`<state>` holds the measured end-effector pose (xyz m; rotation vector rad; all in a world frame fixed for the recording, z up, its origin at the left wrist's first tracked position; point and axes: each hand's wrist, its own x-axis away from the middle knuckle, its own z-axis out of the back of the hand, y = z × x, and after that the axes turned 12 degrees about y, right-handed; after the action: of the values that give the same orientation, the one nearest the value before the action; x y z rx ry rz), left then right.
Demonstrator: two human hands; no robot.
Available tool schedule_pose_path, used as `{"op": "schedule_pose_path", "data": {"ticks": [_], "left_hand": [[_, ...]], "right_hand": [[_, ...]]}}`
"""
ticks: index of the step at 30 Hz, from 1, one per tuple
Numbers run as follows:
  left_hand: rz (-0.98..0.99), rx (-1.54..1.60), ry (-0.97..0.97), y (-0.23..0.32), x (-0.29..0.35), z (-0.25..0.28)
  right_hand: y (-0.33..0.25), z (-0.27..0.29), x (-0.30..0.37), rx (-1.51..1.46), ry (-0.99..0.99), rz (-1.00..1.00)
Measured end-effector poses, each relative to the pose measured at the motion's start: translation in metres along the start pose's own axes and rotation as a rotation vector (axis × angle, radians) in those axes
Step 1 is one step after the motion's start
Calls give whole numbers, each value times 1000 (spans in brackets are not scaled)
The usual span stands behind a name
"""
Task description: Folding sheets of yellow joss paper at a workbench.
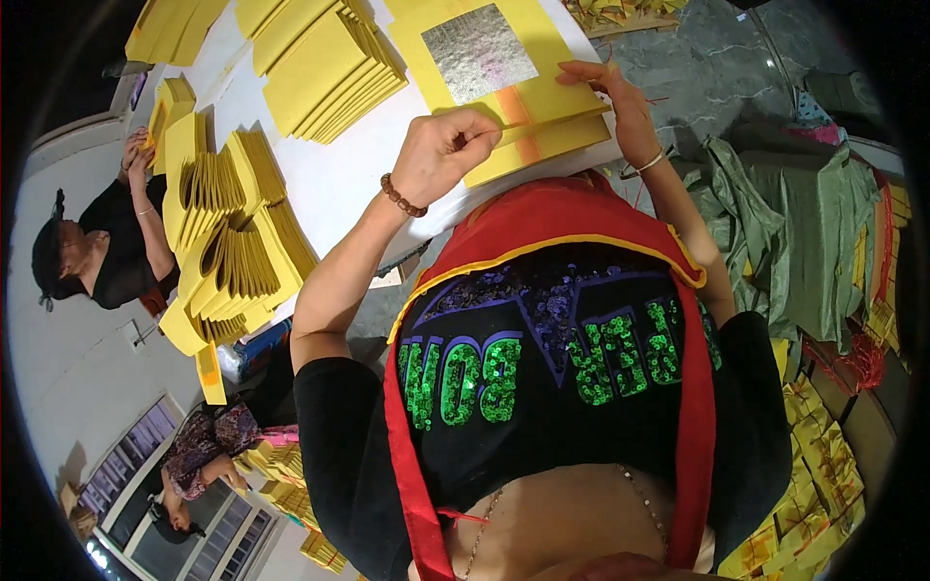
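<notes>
A yellow paper sheet (436, 24) with a silver foil square (480, 53) and an orange band (511, 105) lies at the near edge of the white table (373, 165). Its near part is bent up into a fold (567, 118). At the left end of that fold, my left hand (446, 150) is closed, pinching the paper between thumb and fingers. My right hand (625, 111) is at the sheet's right edge, fingers stretched out and their tips resting on the paper. Part of its palm side is hidden.
Stacks of yellow paper (334, 77) stand left on the table, beside fanned folded bundles (228, 257). Across the table a person in black (116, 232) handles yellow paper; another person (208, 450) is farther back. Green sacking (775, 213) and yellow bundles (804, 484) are on my right.
</notes>
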<state>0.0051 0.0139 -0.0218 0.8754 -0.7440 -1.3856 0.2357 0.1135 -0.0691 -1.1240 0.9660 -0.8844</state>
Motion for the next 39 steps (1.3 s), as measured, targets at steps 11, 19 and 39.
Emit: {"op": "schedule_pose_path", "data": {"ticks": [11, 19, 39], "left_hand": [[179, 210, 29, -7, -5, 1], [137, 155, 11, -5, -1, 0], [-677, -222, -22, -3, -5, -2]], "right_hand": [[0, 10, 1, 181, -169, 290], [2, 11, 0, 168, -206, 243], [7, 15, -3, 45, -185, 220]]}}
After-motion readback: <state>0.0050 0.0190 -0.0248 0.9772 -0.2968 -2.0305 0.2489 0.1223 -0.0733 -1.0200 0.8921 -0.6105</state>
